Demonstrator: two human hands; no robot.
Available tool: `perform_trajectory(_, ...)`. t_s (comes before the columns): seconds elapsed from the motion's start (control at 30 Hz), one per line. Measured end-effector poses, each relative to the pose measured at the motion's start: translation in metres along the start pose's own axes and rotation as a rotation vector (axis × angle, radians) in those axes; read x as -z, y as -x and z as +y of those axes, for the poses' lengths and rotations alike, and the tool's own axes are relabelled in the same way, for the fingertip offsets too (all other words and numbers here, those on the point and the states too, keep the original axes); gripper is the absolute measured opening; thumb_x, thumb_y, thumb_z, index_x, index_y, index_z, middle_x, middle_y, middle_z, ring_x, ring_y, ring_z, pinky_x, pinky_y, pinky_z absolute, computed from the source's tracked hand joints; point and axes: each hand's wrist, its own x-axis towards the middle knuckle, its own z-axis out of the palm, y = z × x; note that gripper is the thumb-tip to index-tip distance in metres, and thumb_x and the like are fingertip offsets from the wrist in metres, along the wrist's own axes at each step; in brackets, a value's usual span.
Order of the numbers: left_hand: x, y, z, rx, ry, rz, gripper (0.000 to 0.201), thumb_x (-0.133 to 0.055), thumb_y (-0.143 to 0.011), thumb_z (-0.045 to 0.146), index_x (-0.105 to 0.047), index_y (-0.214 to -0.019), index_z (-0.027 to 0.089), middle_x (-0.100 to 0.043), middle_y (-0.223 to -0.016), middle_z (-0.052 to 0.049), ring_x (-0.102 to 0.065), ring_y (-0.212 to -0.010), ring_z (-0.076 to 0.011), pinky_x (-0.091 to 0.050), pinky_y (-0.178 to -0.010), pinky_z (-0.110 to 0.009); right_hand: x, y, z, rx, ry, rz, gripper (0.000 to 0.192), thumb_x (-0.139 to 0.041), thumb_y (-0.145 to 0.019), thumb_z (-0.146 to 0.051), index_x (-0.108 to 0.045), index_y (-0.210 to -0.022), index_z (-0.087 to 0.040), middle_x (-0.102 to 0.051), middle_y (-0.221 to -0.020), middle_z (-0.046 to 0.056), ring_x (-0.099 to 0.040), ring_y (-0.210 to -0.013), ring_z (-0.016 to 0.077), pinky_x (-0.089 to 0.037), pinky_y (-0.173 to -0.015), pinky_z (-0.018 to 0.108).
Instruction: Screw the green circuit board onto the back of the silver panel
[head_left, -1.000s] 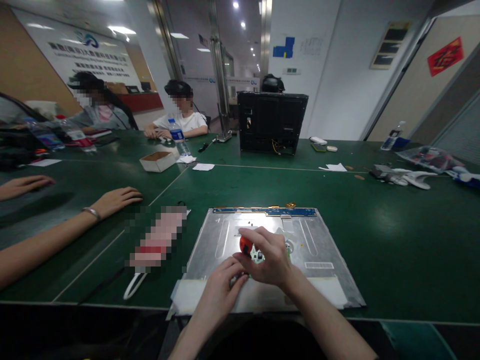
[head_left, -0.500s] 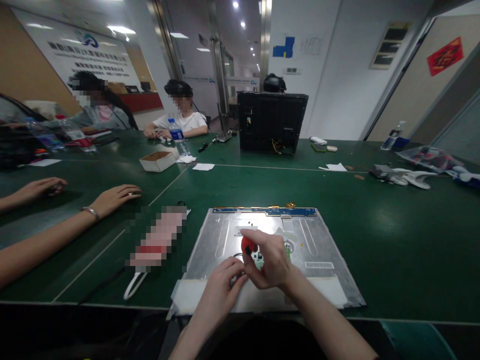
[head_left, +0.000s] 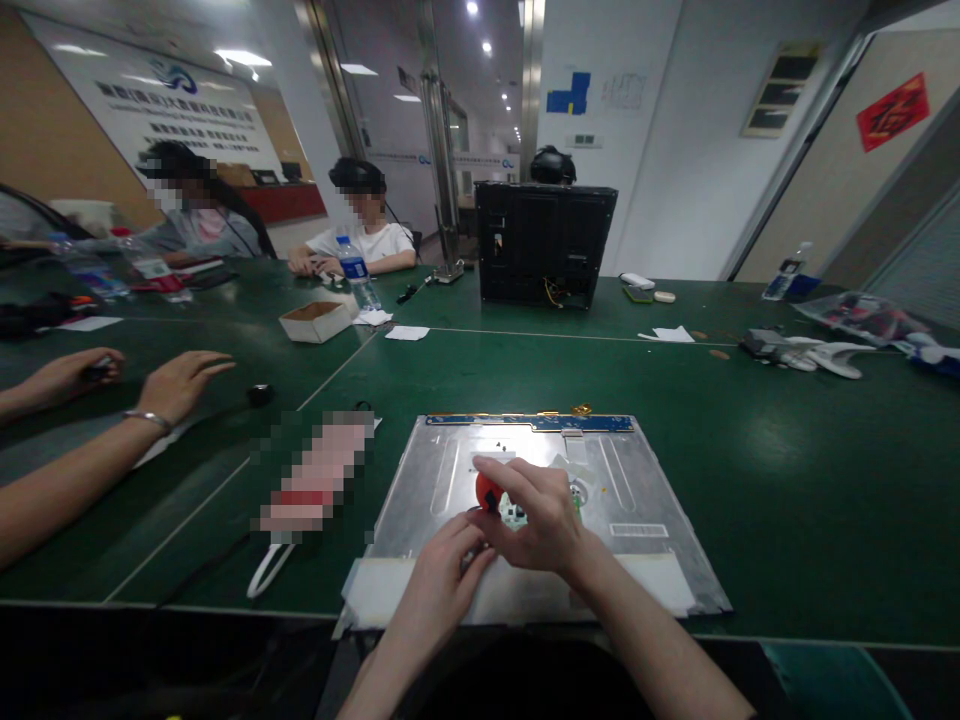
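Gripping the orange handle [head_left: 489,492] close by the green board [head_left: 514,514]!

Curling the right fingers [head_left: 516,478] around the orange handle, grasping it firmly by the look of it, and showing its rounded end up top! Standing nearly upright, it seems, pointing its long axis down toward the metal panel [head_left: 411,515], but hiding everything below the grip. Tucking the left fingers [head_left: 456,535] in low, just to the near-left of the right fingers; not making out whether pinching anything in there! Giving the right fingers the closer spot, actually touching the handle, and leaving the left fingers just beneath. Spotting the green board under the right fingers, lying on the panel and partly covered by them. Seeing dark specks [head_left: 501,446] just beyond the right fingers, then a blue strip [head_left: 480,424] farther off, running crosswise. Having the counter [head_left: 810,500] spreading wide to their right!
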Motion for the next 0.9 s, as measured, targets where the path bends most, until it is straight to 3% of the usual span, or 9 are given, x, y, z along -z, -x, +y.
perform_trajectory(0.13, 0.002, 0.0002, 0.0033, 0.0, 0.025, -0.022, 0.018, -0.049, -0.085, 0.024, -0.065, -0.081, 0.019, -0.065, -0.084, -0.006, -0.064, -0.081, -0.0226, -0.052, -0.071, -0.032, 0.002, -0.0004, -0.0016, 0.005, -0.018, -0.009, 0.059, -0.05, -0.085, -0.022, -0.033, -0.141, -0.016, -0.066, -0.081, 0.003, -0.06, -0.062, 0.0137, -0.049, -0.057, 0.024)
perform_trajectory(0.3, 0.0032, -0.0002, 0.0057, -0.001, 0.026, -0.043, 0.021, -0.048, -0.086, 0.026, -0.065, -0.077, 0.019, -0.063, -0.083, -0.007, -0.064, -0.081, -0.0226, -0.052, -0.072, -0.032, 0.0048, -0.002, -0.0038, 0.027, -0.059, 0.049, 0.056, -0.049, -0.08, -0.018, -0.04, -0.135, -0.016, -0.068, -0.085, 0.004, -0.065, -0.068, 0.0149, -0.053, -0.06, 0.025)
perform_trajectory(0.9, 0.0017, -0.0009, 0.003, 0.014, 0.032, -0.067, 0.021, -0.046, -0.085, 0.022, -0.066, -0.085, 0.019, -0.066, -0.09, -0.008, -0.063, -0.087, -0.0246, -0.052, -0.077, -0.035, 0.0039, -0.0034, -0.0047, 0.053, -0.043, 0.019, 0.052, -0.044, -0.083, -0.018, -0.035, -0.135, -0.015, -0.063, -0.078, 0.003, -0.061, -0.062, 0.0145, -0.049, -0.053, 0.025)
